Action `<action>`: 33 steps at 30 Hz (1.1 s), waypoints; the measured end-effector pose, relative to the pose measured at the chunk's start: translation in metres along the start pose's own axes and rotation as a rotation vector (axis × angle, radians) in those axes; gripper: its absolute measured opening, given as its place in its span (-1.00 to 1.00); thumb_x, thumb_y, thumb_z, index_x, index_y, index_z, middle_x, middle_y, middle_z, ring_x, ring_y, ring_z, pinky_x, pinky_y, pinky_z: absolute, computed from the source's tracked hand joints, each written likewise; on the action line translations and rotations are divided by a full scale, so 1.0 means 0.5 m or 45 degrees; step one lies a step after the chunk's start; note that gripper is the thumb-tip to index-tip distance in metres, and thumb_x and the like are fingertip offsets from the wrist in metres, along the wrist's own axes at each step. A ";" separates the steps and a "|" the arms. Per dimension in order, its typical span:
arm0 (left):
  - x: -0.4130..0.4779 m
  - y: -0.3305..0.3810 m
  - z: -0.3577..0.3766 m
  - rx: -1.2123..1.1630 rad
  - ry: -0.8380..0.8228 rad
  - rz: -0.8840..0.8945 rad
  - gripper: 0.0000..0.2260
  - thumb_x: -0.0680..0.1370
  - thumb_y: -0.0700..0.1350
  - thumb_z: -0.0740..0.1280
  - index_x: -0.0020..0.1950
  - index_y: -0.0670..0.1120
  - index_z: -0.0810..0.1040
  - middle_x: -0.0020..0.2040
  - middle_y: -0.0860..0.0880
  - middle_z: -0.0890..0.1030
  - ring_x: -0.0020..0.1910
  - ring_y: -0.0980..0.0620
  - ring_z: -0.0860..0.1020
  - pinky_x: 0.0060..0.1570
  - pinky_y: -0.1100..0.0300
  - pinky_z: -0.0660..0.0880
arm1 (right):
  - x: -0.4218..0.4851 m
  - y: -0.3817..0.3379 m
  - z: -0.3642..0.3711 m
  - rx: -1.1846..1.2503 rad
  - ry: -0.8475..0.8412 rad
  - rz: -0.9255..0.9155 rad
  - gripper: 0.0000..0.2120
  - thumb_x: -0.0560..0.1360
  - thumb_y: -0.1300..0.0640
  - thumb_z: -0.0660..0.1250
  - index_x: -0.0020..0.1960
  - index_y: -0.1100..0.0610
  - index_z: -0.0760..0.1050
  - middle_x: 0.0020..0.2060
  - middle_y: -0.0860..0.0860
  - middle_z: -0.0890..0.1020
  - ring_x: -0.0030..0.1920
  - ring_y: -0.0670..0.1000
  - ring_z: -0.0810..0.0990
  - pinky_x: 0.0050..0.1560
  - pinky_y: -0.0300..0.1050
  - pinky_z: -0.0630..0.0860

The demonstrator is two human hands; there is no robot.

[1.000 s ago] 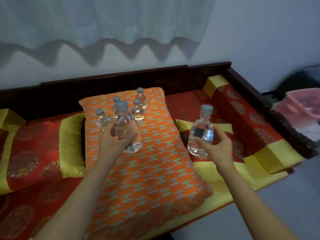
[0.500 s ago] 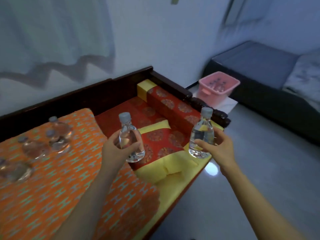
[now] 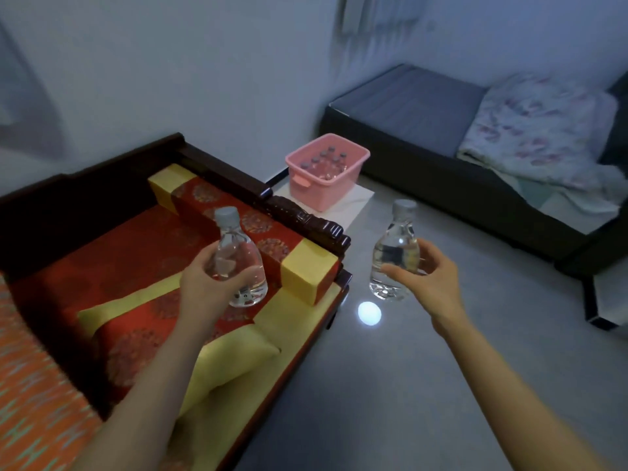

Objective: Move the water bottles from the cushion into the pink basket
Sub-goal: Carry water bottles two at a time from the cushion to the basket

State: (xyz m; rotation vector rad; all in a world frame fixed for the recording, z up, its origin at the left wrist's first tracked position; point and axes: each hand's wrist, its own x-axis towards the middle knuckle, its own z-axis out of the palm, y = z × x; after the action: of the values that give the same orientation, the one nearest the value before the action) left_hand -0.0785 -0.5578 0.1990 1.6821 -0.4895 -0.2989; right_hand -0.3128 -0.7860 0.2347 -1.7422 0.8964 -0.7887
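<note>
dim, bluish indoor light with muted colours. a round white glare spot (image 3: 369,313) sits on the glossy floor (image 3: 407,402). motion blur smears the curtain (image 3: 373,18) and the cushion (image 3: 30,385). straight lines bend toward the edges.

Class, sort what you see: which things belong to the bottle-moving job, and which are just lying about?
Job: left hand; left bottle; right hand; right bottle; pink basket; basket's bottles; orange cushion.
Lying about: red bolster; floral blanket; dark bed.

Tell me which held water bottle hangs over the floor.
The water bottle in the right hand, above the grey floor; the left hand holds its bottle over the red sofa seat.
</note>
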 end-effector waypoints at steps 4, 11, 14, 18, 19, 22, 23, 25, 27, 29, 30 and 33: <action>0.046 0.020 0.101 0.043 -0.062 0.001 -0.48 0.20 -0.02 0.62 0.12 0.08 0.59 -0.04 0.15 0.66 -0.11 0.27 0.62 -0.12 0.22 0.54 | 0.072 0.036 -0.072 0.030 0.080 0.039 -0.49 0.22 0.17 0.61 0.11 -0.05 0.54 -0.04 -0.06 0.67 -0.08 -0.11 0.63 -0.22 -0.50 0.47; 0.162 0.015 0.247 0.099 -0.134 0.010 -0.49 0.21 -0.04 0.62 0.12 0.08 0.59 -0.02 0.08 0.67 -0.01 0.06 0.63 -0.03 0.09 0.57 | 0.203 0.113 -0.131 0.054 0.135 0.083 -0.55 0.18 0.09 0.61 -0.01 -0.19 0.56 -0.14 -0.19 0.69 -0.13 -0.18 0.64 -0.16 -0.39 0.48; 0.232 0.014 0.309 0.086 -0.163 0.017 -0.48 0.21 -0.08 0.63 0.12 0.09 0.59 0.00 0.05 0.66 0.01 0.06 0.62 -0.02 0.08 0.58 | 0.276 0.132 -0.138 0.069 0.145 0.095 -0.52 0.17 0.09 0.62 -0.02 -0.24 0.55 -0.11 -0.18 0.69 -0.10 -0.16 0.65 -0.09 -0.27 0.50; 0.337 0.030 0.394 0.045 -0.202 0.026 -0.42 0.21 -0.10 0.63 0.19 0.02 0.56 0.07 -0.01 0.65 0.08 -0.02 0.61 0.08 -0.07 0.57 | 0.407 0.135 -0.146 0.088 0.150 0.080 -0.40 0.14 0.07 0.62 0.15 -0.05 0.54 -0.02 -0.07 0.68 -0.04 -0.05 0.66 -0.08 -0.26 0.50; 0.359 0.030 0.413 0.035 -0.190 0.032 -0.42 0.22 -0.11 0.63 0.20 0.01 0.56 0.07 -0.01 0.65 0.08 -0.02 0.61 0.07 -0.06 0.57 | 0.440 0.135 -0.149 0.078 0.138 0.069 -0.39 0.15 0.11 0.63 0.17 -0.03 0.54 -0.02 -0.07 0.68 -0.04 -0.04 0.66 -0.08 -0.27 0.50; 0.413 0.043 0.454 0.005 -0.199 0.045 -0.42 0.20 -0.05 0.62 0.19 0.03 0.55 0.01 0.06 0.67 0.01 0.08 0.63 -0.07 0.15 0.59 | 0.513 0.135 -0.159 0.051 0.112 0.052 -0.43 0.17 0.17 0.63 0.10 -0.12 0.53 -0.05 -0.12 0.68 -0.06 -0.09 0.66 -0.08 -0.27 0.50; 0.436 0.050 0.470 -0.007 -0.199 0.048 -0.40 0.17 0.00 0.62 0.17 0.06 0.55 -0.02 0.10 0.68 -0.02 0.14 0.64 -0.13 0.23 0.59 | 0.544 0.133 -0.163 0.047 0.108 0.041 -0.45 0.17 0.16 0.63 0.07 -0.16 0.53 -0.07 -0.15 0.68 -0.08 -0.14 0.66 -0.08 -0.28 0.50; 0.472 0.059 0.495 -0.024 -0.199 0.042 -0.38 0.11 0.09 0.61 0.15 0.08 0.56 -0.03 0.13 0.68 -0.05 0.19 0.64 -0.14 0.24 0.58 | 0.595 0.135 -0.175 0.041 0.087 0.035 -0.45 0.16 0.12 0.62 0.05 -0.21 0.51 -0.09 -0.21 0.67 -0.09 -0.20 0.65 -0.08 -0.28 0.49; 0.497 0.062 0.517 -0.040 -0.189 0.044 -0.40 0.11 0.10 0.61 0.11 0.11 0.57 -0.02 0.08 0.68 -0.05 0.14 0.65 -0.10 0.15 0.59 | 0.634 0.139 -0.182 0.035 0.066 0.029 -0.44 0.15 0.10 0.62 0.06 -0.22 0.50 -0.08 -0.21 0.67 -0.08 -0.21 0.64 -0.06 -0.25 0.49; 0.528 0.056 0.543 -0.020 -0.138 0.029 -0.46 0.11 0.07 0.63 0.04 0.19 0.57 -0.03 0.07 0.69 -0.06 0.12 0.66 -0.08 0.10 0.60 | 0.684 0.148 -0.187 0.031 0.047 0.034 -0.43 0.13 0.09 0.62 0.06 -0.21 0.51 -0.08 -0.21 0.67 -0.09 -0.20 0.65 -0.06 -0.24 0.49; 0.547 0.055 0.557 -0.009 -0.112 0.024 -0.47 0.11 0.07 0.64 0.02 0.21 0.57 -0.04 0.09 0.69 -0.07 0.12 0.66 -0.07 0.11 0.60 | 0.710 0.152 -0.190 0.026 0.034 0.022 -0.43 0.13 0.11 0.62 0.05 -0.20 0.52 -0.09 -0.21 0.68 -0.11 -0.18 0.65 -0.07 -0.24 0.49; 0.601 0.058 0.600 0.024 -0.066 0.018 -0.45 0.05 0.17 0.62 -0.01 0.30 0.55 -0.07 0.20 0.67 -0.10 0.24 0.64 -0.18 0.31 0.56 | 0.791 0.165 -0.200 0.014 0.010 0.011 -0.43 0.14 0.10 0.63 0.05 -0.24 0.51 -0.05 -0.16 0.67 -0.06 -0.13 0.65 -0.05 -0.20 0.51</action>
State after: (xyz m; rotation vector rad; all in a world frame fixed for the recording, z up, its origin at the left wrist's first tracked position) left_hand 0.0417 -0.9662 0.1994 1.6920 -0.5441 -0.3294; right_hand -0.2095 -1.1889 0.2278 -1.7256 0.9029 -0.7934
